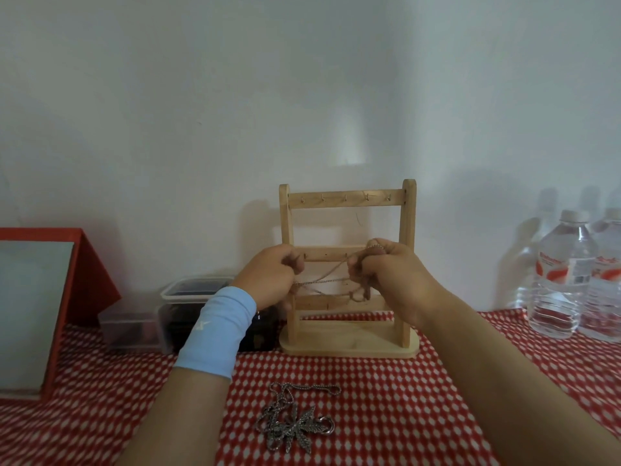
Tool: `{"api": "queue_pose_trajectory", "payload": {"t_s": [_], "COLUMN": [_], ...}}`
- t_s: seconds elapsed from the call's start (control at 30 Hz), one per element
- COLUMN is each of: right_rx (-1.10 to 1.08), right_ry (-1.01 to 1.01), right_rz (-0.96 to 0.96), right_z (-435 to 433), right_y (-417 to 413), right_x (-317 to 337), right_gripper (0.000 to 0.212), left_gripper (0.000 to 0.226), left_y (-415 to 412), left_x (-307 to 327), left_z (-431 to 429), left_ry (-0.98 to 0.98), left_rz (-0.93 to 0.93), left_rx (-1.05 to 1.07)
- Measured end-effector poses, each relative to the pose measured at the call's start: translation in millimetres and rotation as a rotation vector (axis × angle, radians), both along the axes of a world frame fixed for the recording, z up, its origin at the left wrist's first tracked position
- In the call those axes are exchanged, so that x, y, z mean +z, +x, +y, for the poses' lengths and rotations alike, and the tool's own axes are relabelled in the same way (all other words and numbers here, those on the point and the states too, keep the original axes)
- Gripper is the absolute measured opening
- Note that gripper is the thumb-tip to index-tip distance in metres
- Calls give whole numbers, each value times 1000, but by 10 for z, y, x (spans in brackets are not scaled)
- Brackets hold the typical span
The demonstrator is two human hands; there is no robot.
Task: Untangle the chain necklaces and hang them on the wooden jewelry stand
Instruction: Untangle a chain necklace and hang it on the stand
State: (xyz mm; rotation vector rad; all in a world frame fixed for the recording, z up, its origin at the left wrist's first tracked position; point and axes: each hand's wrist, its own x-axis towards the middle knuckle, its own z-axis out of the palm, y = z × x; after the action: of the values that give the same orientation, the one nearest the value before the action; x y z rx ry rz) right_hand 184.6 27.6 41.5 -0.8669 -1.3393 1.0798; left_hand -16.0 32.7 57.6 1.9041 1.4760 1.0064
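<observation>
Teasing the thin chain [323, 281] apart seems to want slack and small picks at the knot, not a hard tug. The left hand [268, 280] is curled, pinching one end; the right hand [389, 269] is curled round the bunched rest. Both hold it up before the wooden jewelry stand [346, 200] at the back edge of the bench [437, 398]. A silver leaf-pendant necklace [295, 423] lies untouched near the front edge.
</observation>
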Motion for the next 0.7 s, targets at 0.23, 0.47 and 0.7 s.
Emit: {"api": "queue_pose_trajectory", "payload": {"t_s": [0.23, 0.47, 0.7], "right_rx": [122, 261, 319], "right_ry": [-58, -26, -53], "right_rz": [276, -12, -100], "right_z": [-85, -180, -209], "right_y": [105, 68, 10], "right_x": [110, 160, 169], "right_gripper": [43, 28, 30], "left_gripper": [38, 28, 26], "left_y": [-180, -39, 307], "left_x": [-57, -29, -54], "left_z": [99, -55, -151], "left_ry": [12, -379, -265], "left_rz": [206, 530, -245], "left_rx": [-74, -294, -667]}}
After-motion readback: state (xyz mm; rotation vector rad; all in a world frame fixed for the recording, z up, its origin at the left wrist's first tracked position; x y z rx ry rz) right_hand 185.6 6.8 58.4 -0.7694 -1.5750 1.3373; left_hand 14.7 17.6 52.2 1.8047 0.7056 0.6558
